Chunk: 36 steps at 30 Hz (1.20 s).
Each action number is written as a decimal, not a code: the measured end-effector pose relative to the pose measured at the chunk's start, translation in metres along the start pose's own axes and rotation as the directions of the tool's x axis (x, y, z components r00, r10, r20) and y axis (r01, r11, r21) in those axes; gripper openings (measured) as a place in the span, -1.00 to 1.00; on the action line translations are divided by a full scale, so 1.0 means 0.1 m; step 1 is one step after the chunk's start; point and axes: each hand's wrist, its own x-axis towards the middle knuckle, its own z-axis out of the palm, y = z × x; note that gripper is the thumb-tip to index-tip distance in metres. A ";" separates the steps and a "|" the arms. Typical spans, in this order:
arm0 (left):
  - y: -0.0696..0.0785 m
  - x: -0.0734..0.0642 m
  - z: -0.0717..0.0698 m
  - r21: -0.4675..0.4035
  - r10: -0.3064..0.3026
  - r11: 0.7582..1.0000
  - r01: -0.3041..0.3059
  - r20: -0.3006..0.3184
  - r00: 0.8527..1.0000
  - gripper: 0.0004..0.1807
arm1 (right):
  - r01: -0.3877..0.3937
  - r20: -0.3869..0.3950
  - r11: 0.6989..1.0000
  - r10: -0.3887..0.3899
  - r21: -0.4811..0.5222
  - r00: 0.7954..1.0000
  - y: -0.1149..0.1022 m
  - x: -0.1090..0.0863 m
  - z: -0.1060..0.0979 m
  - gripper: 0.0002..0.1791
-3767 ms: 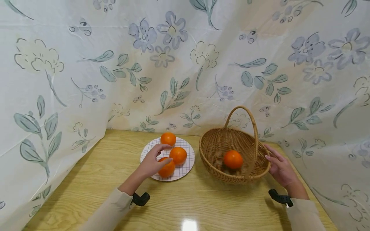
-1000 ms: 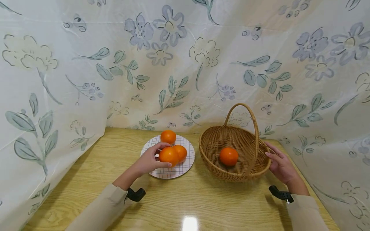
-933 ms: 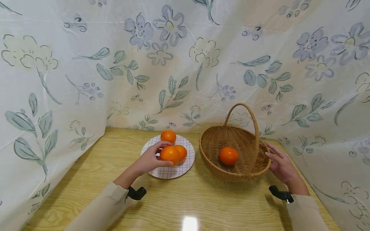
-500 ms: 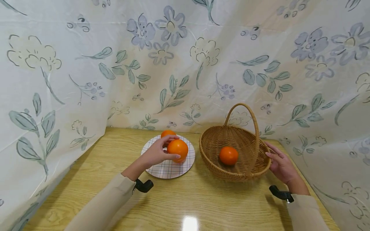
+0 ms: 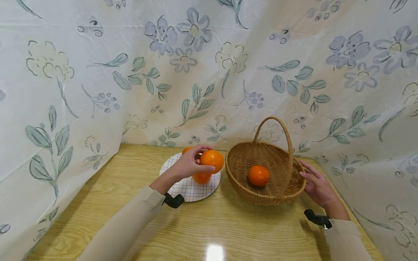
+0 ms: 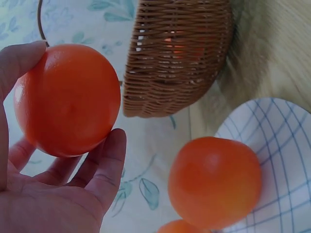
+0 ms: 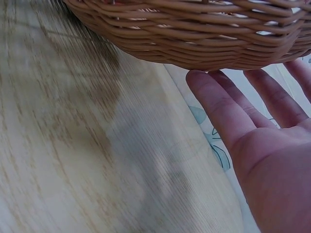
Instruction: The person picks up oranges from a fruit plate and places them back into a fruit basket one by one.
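My left hand (image 5: 186, 166) holds a smooth orange persimmon (image 5: 212, 161) between thumb and fingers, raised above the right part of a round checked plate (image 5: 191, 192). Beneath it on the plate sits a second persimmon (image 5: 201, 178), partly covered. Another persimmon (image 5: 186, 149) at the back of the plate is mostly hidden by the hand. To the right stands a wicker basket (image 5: 240, 186) with one persimmon (image 5: 258, 175) inside. My right hand (image 5: 318, 186) rests against the basket's right side; in the right wrist view its extended fingers (image 7: 221, 104) touch the wicker.
The basket's tall arched handle (image 5: 287, 145) rises over its opening. A floral cloth (image 5: 209, 72) hangs behind and along both sides of the wooden table (image 5: 196, 228). Between plate and basket the gap is narrow.
The left hand took hold of the persimmon at the plate's front, lifted it, and has carried it rightward toward the basket. The right hand has stayed at the basket's side.
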 end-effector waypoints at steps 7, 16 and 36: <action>0.08 0.13 0.07 -0.011 0.015 1.000 -0.015 0.004 1.000 -0.32 | -0.011 -0.004 1.000 0.011 -0.003 1.000 0.00 0.01 0.00 -0.38; 0.19 0.29 0.18 -0.023 0.027 0.999 -0.027 0.015 1.000 -0.32 | -0.033 -0.044 0.998 0.031 -0.060 0.999 0.00 0.03 0.02 -0.38; 0.31 0.73 0.48 -0.100 0.013 0.995 -0.012 0.015 1.000 -0.33 | -0.040 -0.052 0.999 0.039 -0.033 0.998 -0.01 0.04 0.03 -0.38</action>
